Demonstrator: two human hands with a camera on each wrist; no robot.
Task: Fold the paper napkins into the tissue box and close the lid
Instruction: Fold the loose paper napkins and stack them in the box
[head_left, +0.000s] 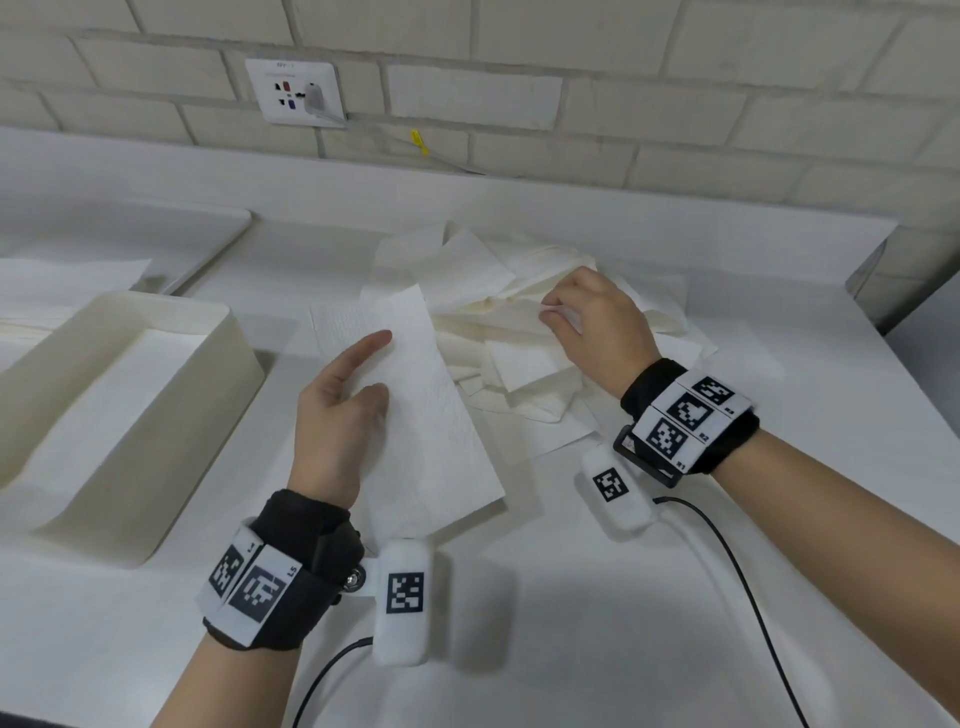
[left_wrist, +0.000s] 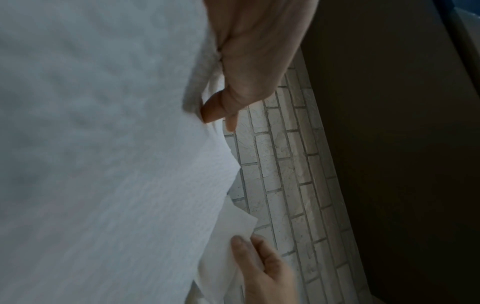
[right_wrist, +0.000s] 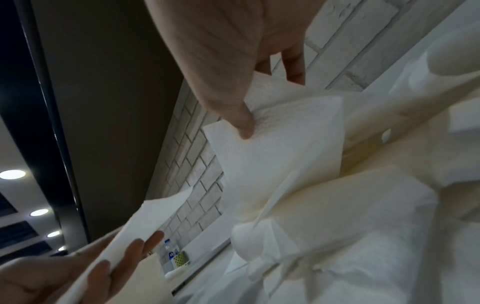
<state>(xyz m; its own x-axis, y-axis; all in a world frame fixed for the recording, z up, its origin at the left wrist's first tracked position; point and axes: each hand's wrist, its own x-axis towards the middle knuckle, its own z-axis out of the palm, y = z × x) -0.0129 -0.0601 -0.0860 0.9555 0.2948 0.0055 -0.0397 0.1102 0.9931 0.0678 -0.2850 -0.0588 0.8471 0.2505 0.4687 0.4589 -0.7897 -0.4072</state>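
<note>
White brick behind, pale counter (head_left: 623, 597) below. Far left: open tissue box (head_left: 228, 332), lidless, a layer of paper already lying inside, long axis running from near-left up toward far-right. Beside it, left hand (head_left: 337, 415) pinching a folded napkin strip (head_left: 431, 415) between thumb and fingers — strip held off the counter, long axis slanting from far-left down to near-right, not lined up with the box. Further right, loose napkin pile (head_left: 519, 338) heaped and crumpled; right hand (head_left: 597, 322) curled on one sheet's edge, thumb pressing paper against fingers. Likely trouble: thin paper tearing if tugged from under the heap, or neighbouring sheets dragged along and spilled toward the counter edge — also the held strip unfolding or going in askew unless turned to match the box. Lid not clearly identifiable anywhere.
</note>
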